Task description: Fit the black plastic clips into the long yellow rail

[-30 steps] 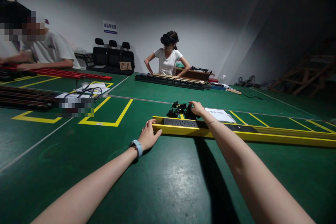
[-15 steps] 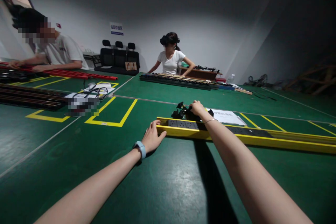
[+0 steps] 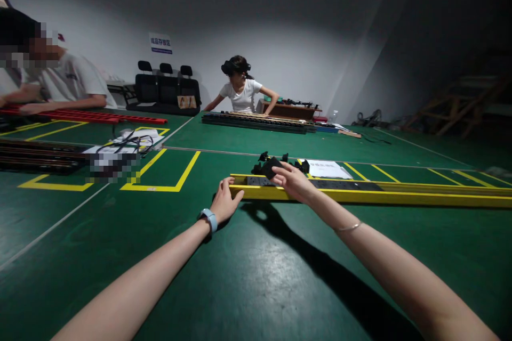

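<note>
Yellow channel lies on the green bench, running from centre toward 3 o'clock. The hands are apart: left hand clasps its 9-o'clock end; right hand pinches a black block near it.

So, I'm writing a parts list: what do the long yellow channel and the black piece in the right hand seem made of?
Yellow channel: probably coated metal, satin; straight thin walls and even colour suggest it, though plastic is possible. Black piece: likely matte plastic, showing little shine, but surface unclear.
</note>
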A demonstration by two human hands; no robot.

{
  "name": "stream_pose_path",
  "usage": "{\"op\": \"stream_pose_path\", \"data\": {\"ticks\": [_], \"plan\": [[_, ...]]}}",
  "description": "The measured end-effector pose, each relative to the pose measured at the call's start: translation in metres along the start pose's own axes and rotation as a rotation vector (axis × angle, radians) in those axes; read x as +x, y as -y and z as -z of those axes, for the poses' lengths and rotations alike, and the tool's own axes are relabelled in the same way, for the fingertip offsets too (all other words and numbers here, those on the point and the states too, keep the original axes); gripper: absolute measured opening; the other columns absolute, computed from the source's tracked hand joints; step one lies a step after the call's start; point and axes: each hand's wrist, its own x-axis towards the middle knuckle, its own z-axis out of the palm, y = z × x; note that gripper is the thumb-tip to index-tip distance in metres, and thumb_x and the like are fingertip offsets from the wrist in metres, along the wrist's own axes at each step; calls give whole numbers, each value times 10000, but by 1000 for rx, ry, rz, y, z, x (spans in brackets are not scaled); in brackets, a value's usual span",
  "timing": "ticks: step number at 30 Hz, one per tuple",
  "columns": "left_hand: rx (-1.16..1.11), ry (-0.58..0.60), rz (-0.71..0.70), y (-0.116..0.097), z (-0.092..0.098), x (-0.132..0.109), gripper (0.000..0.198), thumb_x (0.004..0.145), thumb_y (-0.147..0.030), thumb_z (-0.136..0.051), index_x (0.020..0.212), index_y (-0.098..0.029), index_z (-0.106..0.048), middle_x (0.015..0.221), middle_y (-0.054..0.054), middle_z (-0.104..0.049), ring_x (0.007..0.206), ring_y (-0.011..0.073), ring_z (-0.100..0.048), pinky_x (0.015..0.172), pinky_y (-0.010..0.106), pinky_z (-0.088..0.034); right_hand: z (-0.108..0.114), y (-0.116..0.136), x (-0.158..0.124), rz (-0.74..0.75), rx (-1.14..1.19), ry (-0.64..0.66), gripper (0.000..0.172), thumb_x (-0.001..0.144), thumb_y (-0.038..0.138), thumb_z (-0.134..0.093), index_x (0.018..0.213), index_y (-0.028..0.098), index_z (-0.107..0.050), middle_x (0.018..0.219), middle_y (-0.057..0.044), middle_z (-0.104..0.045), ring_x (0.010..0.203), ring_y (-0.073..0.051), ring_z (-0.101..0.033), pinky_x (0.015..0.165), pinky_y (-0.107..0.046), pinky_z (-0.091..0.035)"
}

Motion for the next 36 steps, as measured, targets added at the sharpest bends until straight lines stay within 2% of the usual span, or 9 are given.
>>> {"op": "stream_pose_path", "data": {"ticks": [5, 11, 15, 18, 20, 24, 30, 33, 36], "plan": [[-20, -58, -25, 2, -1, 0, 395, 848, -376, -523, 1176, -178, -424, 1150, 113, -488, 1123, 225, -503, 996, 413, -392, -43, -17, -60, -131, 286, 105, 350, 715, 307, -749, 1017, 190, -616, 1015, -59, -693, 923, -194, -668, 833, -316, -531], [45, -106, -156, -15, 19, -6, 322, 936, -389, -373, 1165, -255, -556, 1180, 56, -567, 1152, 207, -465, 1034, 397, -315, -53, -67, -68, -182, 350, -3, 367, 677, 398, -775, 952, 201, -634, 927, -30, -703, 785, -158, -683, 756, -292, -559], [5, 92, -322, -25, 27, -14, 423, 875, -438, -511, 1267, -279, -524, 1235, 39, -572, 1150, 218, -451, 1020, 391, -325, -54, -80, -67, -153, 310, -75, 373, 640, 445, -791, 881, 213, -626, 845, -3, -694, 682, -128, -668, 657, -252, -558], [17, 216, -360, -28, 24, -19, 699, 714, -482, -706, 1338, -280, -465, 1217, 63, -575, 1105, 239, -463, 982, 403, -365, -54, -82, -66, -128, 287, -79, 368, 645, 457, -783, 874, 215, -628, 833, 8, -688, 699, -123, -662, 629, -231, -549], [25, 247, -354, -29, 22, -20, 746, 663, -488, -747, 1327, -276, -480, 1180, 69, -583, 1087, 243, -480, 976, 413, -376, -54, -82, -67, -131, 273, -66, 365, 655, 465, -773, 876, 212, -629, 826, 7, -685, 713, -130, -661, 616, -229, -544], [-103, 173, -221, -25, 20, -16, 614, 685, -476, -728, 1227, -247, -554, 1142, 73, -584, 1074, 236, -538, 958, 395, -418, -53, -78, -68, -152, 265, -19, 401, 731, 487, -710, 995, 204, -603, 851, -28, -694, 692, -145, -671, 618, -250, -547], [-530, -306, 121, 4, 20, 6, 611, 793, -414, -634, 1313, -187, -407, 1232, 104, -576, 1100, 202, -570, 965, 349, -431, -55, -72, -72, -162, 277, 1, 426, 838, 441, -612, 1150, 167, -515, 946, -89, -699, 771, -175, -691, 714, -290, -539], [-627, -328, 315, 16, 18, 12, 689, 740, -351, -705, 1328, -176, -389, 1255, 128, -570, 1126, 220, -564, 984, 346, -415, -56, -72, -73, -153, 269, 1, 410, 850, 403, -602, 1156, 148, -510, 924, -95, -699, 768, -180, -689, 733, -305, -527], [-695, -269, 404, 20, 15, 14, 783, 691, -273, -750, 1343, -158, -333, 1183, 137, -618, 1075, 219, -595, 980, 373, -418, -56, -72, -74, -144, 260, 9, 398, 843, 387, -612, 1146, 147, -518, 907, -93, -698, 764, -182, -685, 738, -316, -519]]}}
